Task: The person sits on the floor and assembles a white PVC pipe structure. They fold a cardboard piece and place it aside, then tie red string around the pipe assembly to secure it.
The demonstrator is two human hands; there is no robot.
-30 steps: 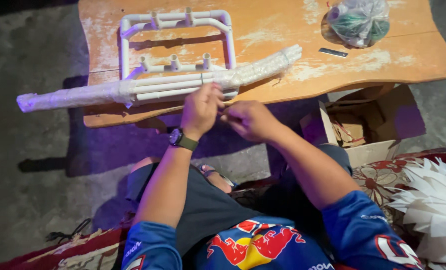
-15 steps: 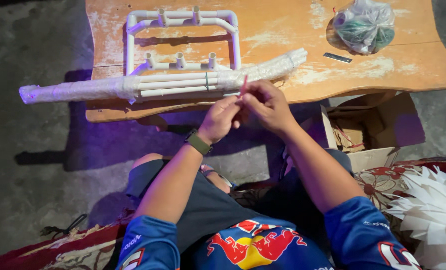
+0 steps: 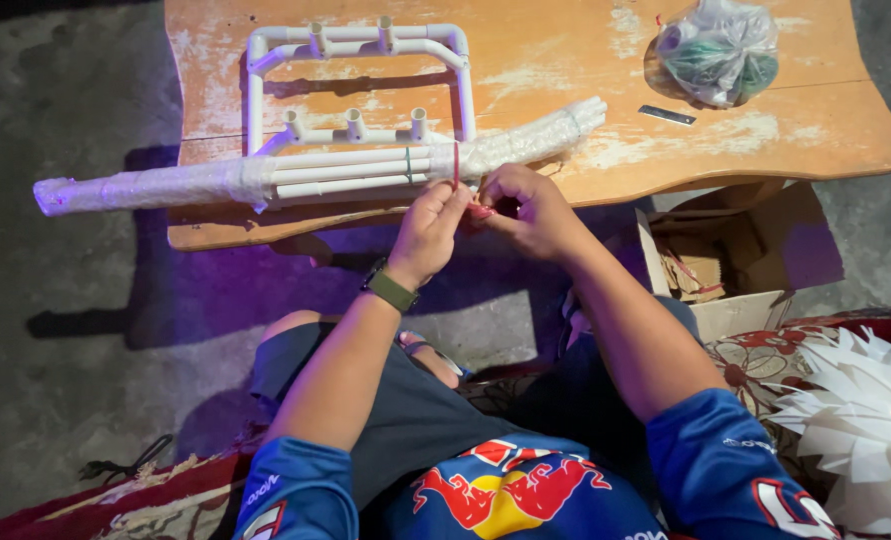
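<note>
- Head view looks down on a worn wooden table (image 3: 846,120) standing on a grey concrete floor (image 3: 56,330).
- Farthest left, the wrapped end of a long bundle of white pipes (image 3: 346,172) sticks out past the table's edge; clear plastic wrap covers both ends, while the middle shows bare pipes bound by a thin dark band.
- Behind the bundle lies a white pipe frame (image 3: 356,45) with short stubs pointing up, flat on the tabletop.
- A red rubber band (image 3: 456,163) circles the bundle near its right wrapped part.
- The left hand (image 3: 426,232), with an olive watch strap on the wrist, has fingers pressed together pinching the red band just below the bundle.
- The right hand (image 3: 526,208) touches the left, its fingers curled tight and pinching a bit of the same red band at the table's front edge.
- Further right on the table lie a small metal blade (image 3: 667,115) and a knotted clear plastic bag (image 3: 718,50) holding green and white things.
- Below the table's right side sits an open cardboard box (image 3: 736,250).
- At the far right is a white paper fan-like ornament (image 3: 866,420).
</note>
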